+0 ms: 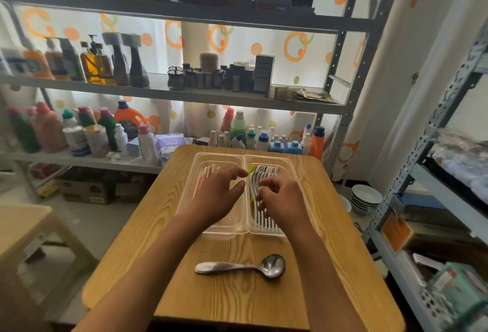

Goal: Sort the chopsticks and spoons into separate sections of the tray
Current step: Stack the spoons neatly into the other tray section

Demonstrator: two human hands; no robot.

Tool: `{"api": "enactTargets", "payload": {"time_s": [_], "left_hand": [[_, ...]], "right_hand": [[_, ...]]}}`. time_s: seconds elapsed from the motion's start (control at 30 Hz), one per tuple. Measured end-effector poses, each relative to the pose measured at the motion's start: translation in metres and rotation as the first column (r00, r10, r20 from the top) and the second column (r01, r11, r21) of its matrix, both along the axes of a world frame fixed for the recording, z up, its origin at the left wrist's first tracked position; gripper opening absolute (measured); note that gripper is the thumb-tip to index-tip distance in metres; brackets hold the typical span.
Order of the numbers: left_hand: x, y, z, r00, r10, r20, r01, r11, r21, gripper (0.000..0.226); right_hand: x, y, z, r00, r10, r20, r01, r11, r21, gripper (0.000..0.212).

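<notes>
A clear plastic tray (244,158) with two sections stands on the far half of the wooden table. Its left section holds pink and white chopsticks (205,174). Its right section holds several colourful plastic spoons (265,172) lying side by side. My left hand (216,195) hovers over the left section with its fingers loosely spread and nothing in them. My right hand (281,199) reaches into the right section, fingers curled down onto the spoons; whether it grips one I cannot tell. A metal spoon (243,268) lies alone on the table near me.
The wooden table (184,292) is small with rounded corners. Metal shelves (169,94) with bottles and jars stand behind it. A second rack (427,133) rises at the right, with stacked bowls (365,198) on the floor beside it. A stool (31,226) sits at the left.
</notes>
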State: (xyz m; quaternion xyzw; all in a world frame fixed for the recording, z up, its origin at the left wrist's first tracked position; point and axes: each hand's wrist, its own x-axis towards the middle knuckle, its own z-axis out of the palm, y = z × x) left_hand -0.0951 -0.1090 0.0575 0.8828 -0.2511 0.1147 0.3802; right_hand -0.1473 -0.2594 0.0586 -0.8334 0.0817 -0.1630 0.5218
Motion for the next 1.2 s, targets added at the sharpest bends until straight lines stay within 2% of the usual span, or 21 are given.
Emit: {"api": "enactTargets", "payload": {"time_s": [0.13, 0.23, 0.37, 0.47, 0.6, 0.7, 0.8, 0.93, 1.1, 1.2], "left_hand": [[-0.027, 0.011, -0.007, 0.998, -0.056, -0.005, 0.055, 0.998, -0.027, 0.02], [-0.045, 0.013, -0.019, 0.987, -0.144, -0.073, 0.143, 0.989, -0.022, 0.015], [-0.056, 0.012, -0.038, 0.933, -0.27, -0.239, 0.303, 0.947, 0.111, 0.01], [-0.062, 0.007, -0.048, 0.913, -0.268, -0.309, 0.34, 0.917, 0.209, 0.013], [-0.068, 0.003, -0.06, 0.951, -0.188, -0.244, 0.271, 0.888, 0.373, 0.024], [-0.069, 0.003, -0.066, 0.965, -0.138, -0.224, 0.227, 0.864, 0.45, 0.033], [-0.071, 0.004, -0.069, 0.967, -0.103, -0.234, 0.21, 0.843, 0.495, 0.03], [-0.072, 0.008, -0.074, 0.965, -0.091, -0.246, 0.204, 0.851, 0.484, 0.026], [-0.073, 0.012, -0.073, 0.957, -0.09, -0.275, 0.206, 0.878, 0.431, 0.02], [-0.072, 0.014, -0.062, 0.921, -0.108, -0.374, 0.245, 0.907, 0.341, 0.016]], "right_hand": [[-0.021, -0.001, -0.013, 0.998, -0.045, -0.043, 0.046, 0.998, 0.031, 0.012], [-0.035, -0.01, -0.022, 0.987, -0.135, -0.084, 0.127, 0.988, -0.087, 0.011], [-0.05, -0.025, -0.038, 0.939, -0.19, -0.286, 0.13, 0.968, -0.215, 0.025], [-0.058, -0.032, -0.048, 0.893, -0.225, -0.389, 0.139, 0.962, -0.237, 0.023], [-0.07, -0.033, -0.054, 0.809, -0.186, -0.557, 0.061, 0.97, -0.235, 0.031], [-0.073, -0.03, -0.057, 0.753, -0.131, -0.645, 0.028, 0.985, -0.167, 0.034], [-0.073, -0.025, -0.063, 0.752, -0.094, -0.652, 0.018, 0.992, -0.122, 0.025], [-0.071, -0.022, -0.075, 0.809, -0.081, -0.582, 0.023, 0.994, -0.106, 0.008], [-0.074, -0.026, -0.075, 0.89, -0.065, -0.452, 0.047, 0.998, -0.051, 0.009], [-0.074, -0.032, -0.062, 0.932, -0.068, -0.356, 0.057, 0.997, -0.043, 0.01]]}}
